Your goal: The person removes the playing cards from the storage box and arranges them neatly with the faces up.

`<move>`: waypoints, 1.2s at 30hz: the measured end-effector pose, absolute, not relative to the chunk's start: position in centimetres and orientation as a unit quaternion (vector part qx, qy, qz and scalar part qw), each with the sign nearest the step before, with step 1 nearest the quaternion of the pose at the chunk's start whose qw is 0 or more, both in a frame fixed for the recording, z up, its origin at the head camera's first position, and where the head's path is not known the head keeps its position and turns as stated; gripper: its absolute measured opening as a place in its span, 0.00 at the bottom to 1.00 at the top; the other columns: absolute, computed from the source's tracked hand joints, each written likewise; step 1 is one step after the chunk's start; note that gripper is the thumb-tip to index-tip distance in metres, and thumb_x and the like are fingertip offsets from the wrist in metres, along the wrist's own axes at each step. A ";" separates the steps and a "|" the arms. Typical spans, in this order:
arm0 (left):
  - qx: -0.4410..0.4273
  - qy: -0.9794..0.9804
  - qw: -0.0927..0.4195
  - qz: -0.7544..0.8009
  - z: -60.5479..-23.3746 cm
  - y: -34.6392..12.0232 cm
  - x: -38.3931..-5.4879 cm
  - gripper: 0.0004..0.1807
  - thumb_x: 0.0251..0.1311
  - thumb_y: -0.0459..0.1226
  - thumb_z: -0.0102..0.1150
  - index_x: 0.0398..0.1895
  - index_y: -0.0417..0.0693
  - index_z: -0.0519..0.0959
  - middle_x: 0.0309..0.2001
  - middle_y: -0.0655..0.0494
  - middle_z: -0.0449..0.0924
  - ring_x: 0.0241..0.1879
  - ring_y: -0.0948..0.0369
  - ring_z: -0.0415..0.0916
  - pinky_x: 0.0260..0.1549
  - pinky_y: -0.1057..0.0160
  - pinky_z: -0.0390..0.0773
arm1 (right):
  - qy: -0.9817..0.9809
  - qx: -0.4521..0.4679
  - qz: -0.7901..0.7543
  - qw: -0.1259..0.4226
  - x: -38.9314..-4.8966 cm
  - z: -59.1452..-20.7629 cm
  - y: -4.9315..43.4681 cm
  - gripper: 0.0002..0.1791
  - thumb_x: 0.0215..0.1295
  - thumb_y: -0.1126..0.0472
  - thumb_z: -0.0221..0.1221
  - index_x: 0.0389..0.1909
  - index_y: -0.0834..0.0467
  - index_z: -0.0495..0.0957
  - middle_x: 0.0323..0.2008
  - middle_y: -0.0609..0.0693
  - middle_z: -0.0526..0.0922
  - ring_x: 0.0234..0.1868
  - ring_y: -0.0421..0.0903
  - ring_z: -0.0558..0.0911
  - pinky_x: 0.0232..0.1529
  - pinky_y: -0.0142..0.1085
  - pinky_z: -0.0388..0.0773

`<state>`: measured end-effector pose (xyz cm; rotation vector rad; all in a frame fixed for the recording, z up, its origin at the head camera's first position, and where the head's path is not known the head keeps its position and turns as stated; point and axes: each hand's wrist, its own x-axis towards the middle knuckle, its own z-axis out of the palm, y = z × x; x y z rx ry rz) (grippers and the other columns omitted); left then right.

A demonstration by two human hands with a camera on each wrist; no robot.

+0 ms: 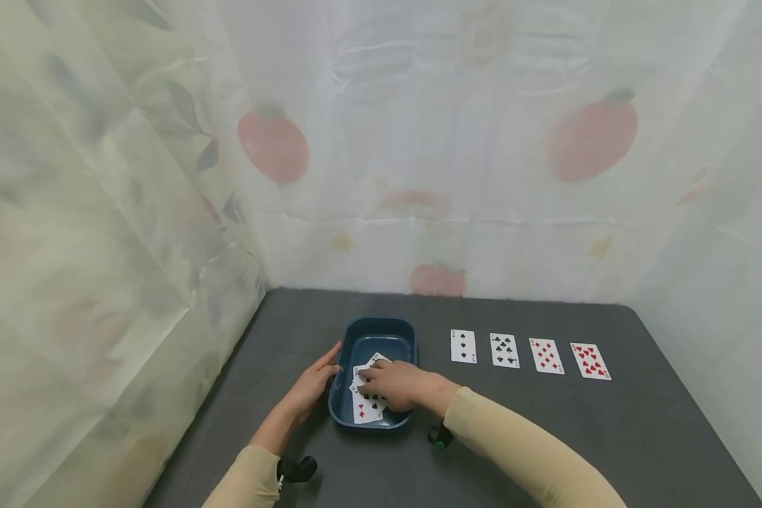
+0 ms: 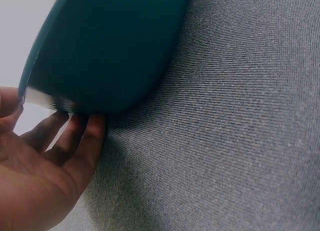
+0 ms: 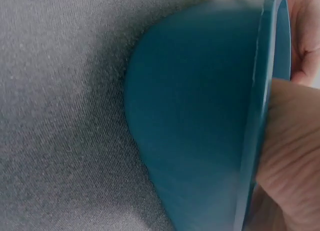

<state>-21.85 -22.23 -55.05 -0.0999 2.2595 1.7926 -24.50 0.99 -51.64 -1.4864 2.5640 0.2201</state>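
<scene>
A dark blue rectangular tray [image 1: 372,425] stands on the dark table. Inside its near half lies a loose, overlapping heap of playing cards [image 1: 363,411], face up, with black and red pips showing. My left hand [image 1: 312,384] holds the tray's left side, thumb at the rim and fingers [image 2: 90,141] against the outer wall. Reaching over the right rim, my right hand [image 1: 395,384] has its fingers down on the heap and covers part of it. Whether it pinches a card, I cannot tell. In the right wrist view the tray wall hides those fingertips.
Right of the tray, several face-up cards lie apart in a row: spades [image 1: 463,346], clubs [image 1: 504,351], diamonds [image 1: 546,355] and hearts [image 1: 590,361]. A pale curtain [image 1: 482,212] with fruit prints hangs behind the table [image 1: 482,423] and along its sides.
</scene>
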 end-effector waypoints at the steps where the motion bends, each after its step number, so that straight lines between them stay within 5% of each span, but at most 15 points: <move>1: -0.034 0.776 0.129 0.616 -55.0 -22.2 -21.8 0.31 0.78 0.40 0.43 0.82 0.66 0.57 0.81 0.45 0.48 0.77 0.41 0.52 0.66 0.30 0.59 | 0.858 -0.500 0.079 0.089 -24.5 -51.7 1.0 0.29 0.73 0.58 0.60 0.73 0.38 0.71 0.75 0.43 0.66 0.74 0.47 0.64 0.69 0.44 0.69; 7: -0.032 0.779 0.128 0.612 -55.2 -22.3 -21.9 0.31 0.78 0.40 0.43 0.82 0.64 0.56 0.82 0.47 0.47 0.78 0.41 0.48 0.67 0.29 0.57 | 0.860 -0.494 0.088 0.091 -24.2 -52.0 1.0 0.33 0.70 0.49 0.63 0.75 0.38 0.68 0.73 0.44 0.68 0.73 0.48 0.66 0.69 0.44 0.68; 18: -0.037 0.780 0.127 0.612 -55.3 -22.2 -21.9 0.31 0.79 0.41 0.42 0.82 0.64 0.56 0.81 0.46 0.49 0.77 0.42 0.51 0.67 0.31 0.59 | 0.888 -0.452 0.038 0.076 -25.0 -52.5 0.7 0.48 0.50 0.31 0.72 0.72 0.43 0.71 0.64 0.44 0.73 0.62 0.45 0.71 0.63 0.45 0.72; 36: -0.035 0.781 0.129 0.610 -55.2 -22.2 -21.9 0.31 0.79 0.42 0.43 0.82 0.67 0.55 0.81 0.46 0.50 0.76 0.42 0.55 0.65 0.31 0.62 | 0.909 -0.398 -0.005 0.121 -25.3 -52.6 -0.1 0.48 0.41 0.33 0.79 0.64 0.43 0.73 0.62 0.42 0.73 0.55 0.42 0.70 0.61 0.43 0.72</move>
